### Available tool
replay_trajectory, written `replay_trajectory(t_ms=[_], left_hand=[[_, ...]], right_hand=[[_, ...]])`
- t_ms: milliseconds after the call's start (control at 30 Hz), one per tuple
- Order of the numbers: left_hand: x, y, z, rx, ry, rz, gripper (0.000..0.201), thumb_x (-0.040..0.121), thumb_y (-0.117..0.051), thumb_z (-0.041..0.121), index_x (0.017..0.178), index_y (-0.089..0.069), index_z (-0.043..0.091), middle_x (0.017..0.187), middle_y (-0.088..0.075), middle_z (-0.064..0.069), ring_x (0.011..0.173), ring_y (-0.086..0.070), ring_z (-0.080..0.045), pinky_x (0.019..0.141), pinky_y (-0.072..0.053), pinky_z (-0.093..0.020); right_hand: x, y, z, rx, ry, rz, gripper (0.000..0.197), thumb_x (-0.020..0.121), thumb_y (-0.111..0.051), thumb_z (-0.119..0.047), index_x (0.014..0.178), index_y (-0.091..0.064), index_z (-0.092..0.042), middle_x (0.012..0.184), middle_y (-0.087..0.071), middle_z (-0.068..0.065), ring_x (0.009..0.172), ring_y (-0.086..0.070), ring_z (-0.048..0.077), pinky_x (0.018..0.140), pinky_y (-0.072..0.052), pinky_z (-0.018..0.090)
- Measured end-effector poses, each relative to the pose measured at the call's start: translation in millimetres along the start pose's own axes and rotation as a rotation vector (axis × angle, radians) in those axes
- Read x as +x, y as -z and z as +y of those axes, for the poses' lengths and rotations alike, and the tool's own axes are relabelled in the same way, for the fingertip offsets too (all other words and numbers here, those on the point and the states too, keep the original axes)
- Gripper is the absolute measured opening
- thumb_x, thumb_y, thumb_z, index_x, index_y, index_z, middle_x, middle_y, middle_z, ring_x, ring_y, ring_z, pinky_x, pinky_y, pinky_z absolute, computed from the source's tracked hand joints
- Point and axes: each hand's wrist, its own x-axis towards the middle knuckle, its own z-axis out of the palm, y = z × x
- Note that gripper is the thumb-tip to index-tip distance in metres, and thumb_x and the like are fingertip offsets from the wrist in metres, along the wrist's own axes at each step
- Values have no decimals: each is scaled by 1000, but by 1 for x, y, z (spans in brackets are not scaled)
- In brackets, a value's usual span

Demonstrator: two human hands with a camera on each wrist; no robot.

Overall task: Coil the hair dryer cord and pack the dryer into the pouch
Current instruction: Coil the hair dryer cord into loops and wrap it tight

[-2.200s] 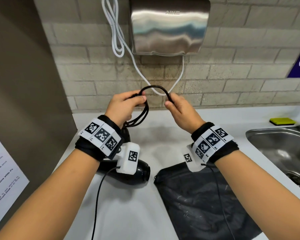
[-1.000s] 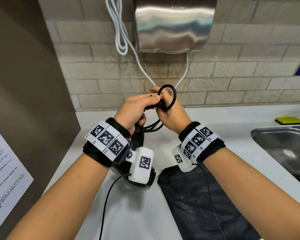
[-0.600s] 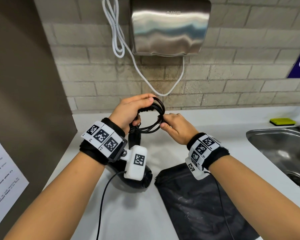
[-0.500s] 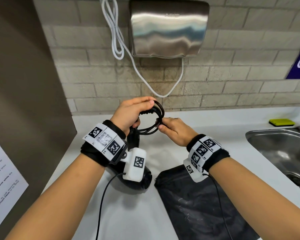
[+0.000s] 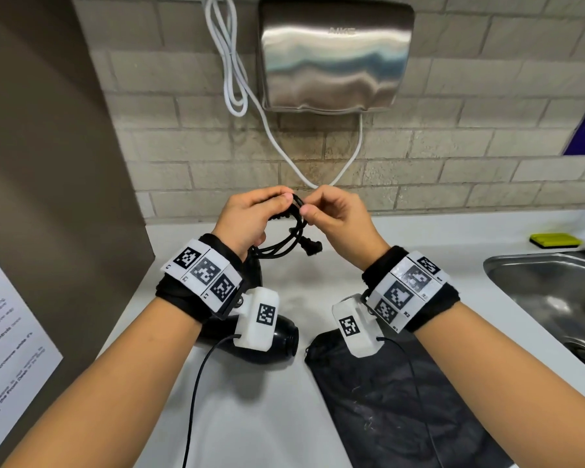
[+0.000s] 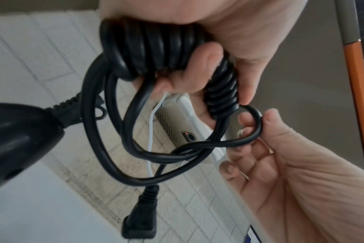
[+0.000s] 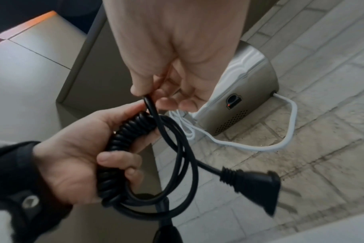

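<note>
Above the white counter (image 5: 250,417), my left hand (image 5: 250,217) grips the black cord (image 5: 284,244), its spiral part and several loops bunched in the fist (image 6: 156,49). My right hand (image 5: 338,214) pinches a strand of cord (image 7: 150,105) between thumb and forefinger, right beside the left thumb. The plug (image 5: 313,246) hangs free below the loops. The black hair dryer (image 5: 277,339) lies on the counter under my left wrist, with its handle end (image 6: 17,139) leading up into the cord. A black pouch (image 5: 385,400) lies flat to its right, under my right forearm.
A steel hand dryer (image 5: 335,55) with a white cable (image 5: 233,79) hangs on the brick wall straight ahead. A steel sink (image 5: 554,298) and a yellow-green sponge (image 5: 554,239) are at the right. A brown partition (image 5: 48,163) with a paper notice (image 5: 7,349) closes the left side.
My right hand has risen from the side of the loops to the top, next to the left thumb. The plug end now dangles free under the bundle.
</note>
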Motion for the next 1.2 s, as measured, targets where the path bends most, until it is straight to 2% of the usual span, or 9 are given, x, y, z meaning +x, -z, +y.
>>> replay_trajectory(t_ms=[200, 400, 533, 600, 733, 833, 967, 1067, 1200], left_hand=[[-5, -1, 2, -37, 33, -69, 6, 79, -69, 20, 83, -68, 25, 78, -65, 2, 41, -31, -7, 36, -20, -15], [-10, -5, 7, -30, 8, -119, 16, 80, -67, 7, 81, -66, 22, 76, -58, -4, 30, -29, -1, 33, -19, -14], [-10, -4, 7, -23, 20, -134, 14, 81, -66, 9, 88, -68, 20, 76, -62, -4, 29, -27, -3, 32, -19, -14], [-9, -5, 7, -31, 25, -129, 11, 82, -64, 9, 88, -68, 18, 78, -63, -4, 28, -28, -3, 31, -20, -13], [-8, -4, 6, -11, 25, -129, 8, 82, -64, 13, 81, -69, 19, 75, -65, 1, 28, -29, -4, 31, -21, -12], [-8, -2, 6, -26, 48, -97, 6, 81, -66, 25, 77, -70, 22, 78, -67, 1, 29, -28, -6, 35, -22, -14], [-8, 1, 7, 12, 65, -105, 10, 82, -65, 30, 79, -71, 22, 85, -66, -4, 31, -34, -5, 46, -29, -23], [-9, 2, 7, 88, 34, -153, 7, 85, -63, 22, 83, -70, 22, 84, -66, -1, 36, -39, -1, 37, -28, -15], [-9, 2, 5, 196, -6, -154, 6, 86, -62, 19, 90, -66, 22, 84, -63, -3, 31, -39, 1, 36, -27, -12]], right_hand=[[0, -3, -1, -174, 24, -44, 26, 76, -69, -12, 73, -46, -25, 74, -54, 0, 73, -52, 17, 70, -43, 30], [-8, -4, 15, -161, -156, -305, 51, 90, -42, -53, 128, -38, -19, 113, -53, -8, 106, -54, 8, 94, -41, 16], [-13, -1, 20, -249, -283, -323, 23, 98, -36, -24, 105, -54, -11, 86, -57, -6, 77, -59, 19, 79, -45, 25], [-13, 0, 19, -297, -301, -307, 21, 99, -36, -22, 91, -53, -13, 74, -54, -6, 63, -56, 10, 68, -44, 21], [-10, 4, 18, -234, -244, -273, 11, 89, -48, -22, 80, -54, -21, 77, -55, -9, 79, -54, 7, 77, -41, 18], [-9, 13, 9, -107, -250, -260, 20, 75, -39, -13, 82, -56, -4, 68, -54, -18, 67, -50, -8, 67, -37, 7], [-6, 16, 5, -301, -221, -153, 29, 99, -36, -14, 79, -56, -7, 64, -53, -12, 58, -47, -3, 61, -36, 12], [-3, 13, 5, -395, -235, -73, 30, 98, -41, -15, 69, -49, -15, 48, -41, -9, 39, -41, -1, 43, -32, 11], [3, 10, -5, -412, -163, 63, 31, 97, -43, -13, 67, -51, -14, 51, -37, -12, 42, -43, -9, 48, -32, 10]])
